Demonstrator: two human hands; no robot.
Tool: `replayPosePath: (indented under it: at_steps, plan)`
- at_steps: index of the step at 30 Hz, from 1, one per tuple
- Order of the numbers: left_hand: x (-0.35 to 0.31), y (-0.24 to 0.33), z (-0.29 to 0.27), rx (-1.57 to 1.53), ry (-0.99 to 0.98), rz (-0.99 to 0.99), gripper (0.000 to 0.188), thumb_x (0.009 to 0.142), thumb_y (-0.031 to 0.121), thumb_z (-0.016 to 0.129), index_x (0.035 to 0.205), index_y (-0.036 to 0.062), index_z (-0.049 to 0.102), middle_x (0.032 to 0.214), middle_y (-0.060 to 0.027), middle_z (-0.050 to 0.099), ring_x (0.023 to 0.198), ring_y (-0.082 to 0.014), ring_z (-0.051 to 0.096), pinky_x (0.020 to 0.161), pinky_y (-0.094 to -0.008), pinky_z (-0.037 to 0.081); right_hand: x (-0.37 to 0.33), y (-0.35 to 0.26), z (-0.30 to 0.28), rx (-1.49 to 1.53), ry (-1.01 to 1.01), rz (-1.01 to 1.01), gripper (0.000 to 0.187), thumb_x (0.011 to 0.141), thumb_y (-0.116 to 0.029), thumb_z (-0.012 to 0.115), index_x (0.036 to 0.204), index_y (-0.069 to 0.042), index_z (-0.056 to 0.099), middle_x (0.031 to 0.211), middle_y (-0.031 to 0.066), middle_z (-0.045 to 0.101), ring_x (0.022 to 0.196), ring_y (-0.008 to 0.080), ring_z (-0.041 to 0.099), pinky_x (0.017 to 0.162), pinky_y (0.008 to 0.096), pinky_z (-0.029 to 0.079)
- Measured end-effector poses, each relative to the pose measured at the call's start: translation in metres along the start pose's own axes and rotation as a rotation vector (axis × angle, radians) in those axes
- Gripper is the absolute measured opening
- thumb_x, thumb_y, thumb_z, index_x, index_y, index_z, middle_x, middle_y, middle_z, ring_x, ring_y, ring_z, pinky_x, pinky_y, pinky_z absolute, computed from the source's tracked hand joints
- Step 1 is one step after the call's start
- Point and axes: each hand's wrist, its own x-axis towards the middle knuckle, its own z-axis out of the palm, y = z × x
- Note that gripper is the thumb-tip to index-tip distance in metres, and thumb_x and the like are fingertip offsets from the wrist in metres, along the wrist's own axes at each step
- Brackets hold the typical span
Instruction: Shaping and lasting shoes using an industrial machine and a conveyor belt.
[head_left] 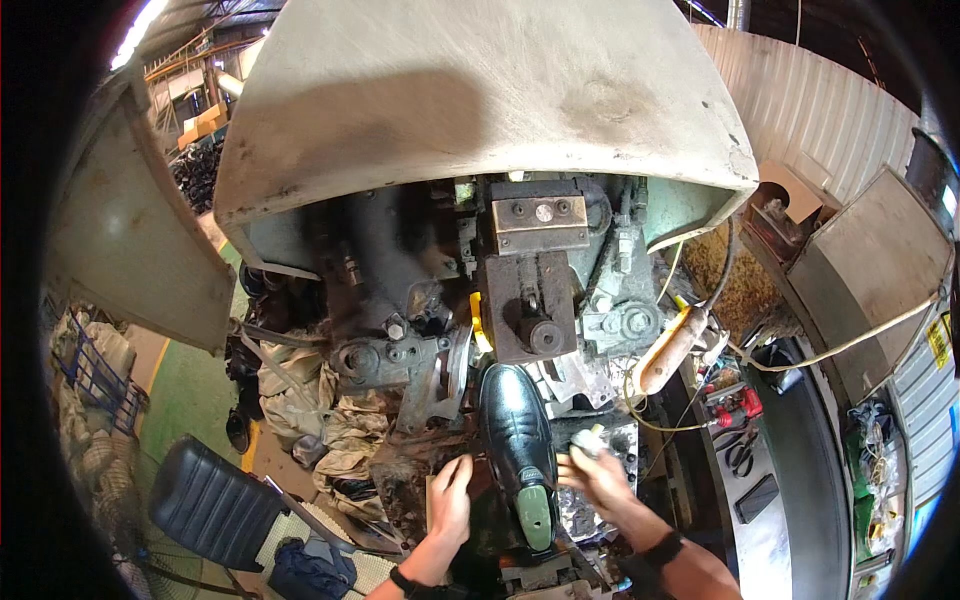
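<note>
A glossy black leather shoe (515, 420) stands in the middle of a machine, toe under its dark metal block (529, 310). A green shoe last (535, 515) shows in its opening at the near end. To the left of the shoe is my left hand (450, 502), fingers curled against a tan, narrow piece; what exactly it grips is not clear. Close by the shoe's right side, my right hand (603, 484) is closed round a small whitish object (590, 442), its kind hard to make out. Neither hand visibly holds the shoe.
A large pale hood (480, 90) overhangs the machine. At the right hang a wooden-handled tool (668, 352) and cables; scissors (740, 455) and a phone-like black slab (757, 498) lie on a ledge. A black padded chair (215, 505) and crumpled cloth (335, 430) are at the left.
</note>
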Motion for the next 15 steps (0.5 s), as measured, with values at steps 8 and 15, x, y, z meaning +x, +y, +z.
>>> replayPosePath:
  at_steps: [8, 15]
  plan:
    - [-0.083, 0.05, 0.011, 0.251, -0.097, 0.29, 0.038, 0.103, 0.009, 0.059, 0.138, -0.0057, 0.056, 0.131, -0.0198, 0.066, 0.122, -0.0262, 0.064, 0.109, -0.0368, 0.047, -0.089, 0.004, -0.155, -0.141, 0.411, -0.111, 0.027, 0.101, -0.018, 0.064, 0.118, 0.0, 0.056, 0.102, 0.0184, 0.073, 0.079, 0.023, 0.072, 0.074, 0.0359, 0.059]
    - [-0.087, 0.049, 0.061, 0.553, -0.302, 0.525, 0.097, 0.087, 0.026, 0.081, 0.157, -0.0061, 0.022, 0.164, -0.0288, 0.023, 0.155, -0.0355, 0.02, 0.124, -0.0445, 0.022, -0.182, 0.083, -0.236, -0.105, 0.582, -0.047, 0.026, 0.099, -0.014, 0.065, 0.119, 0.002, 0.059, 0.097, 0.0189, 0.073, 0.072, 0.0253, 0.073, 0.068, 0.0365, 0.062]
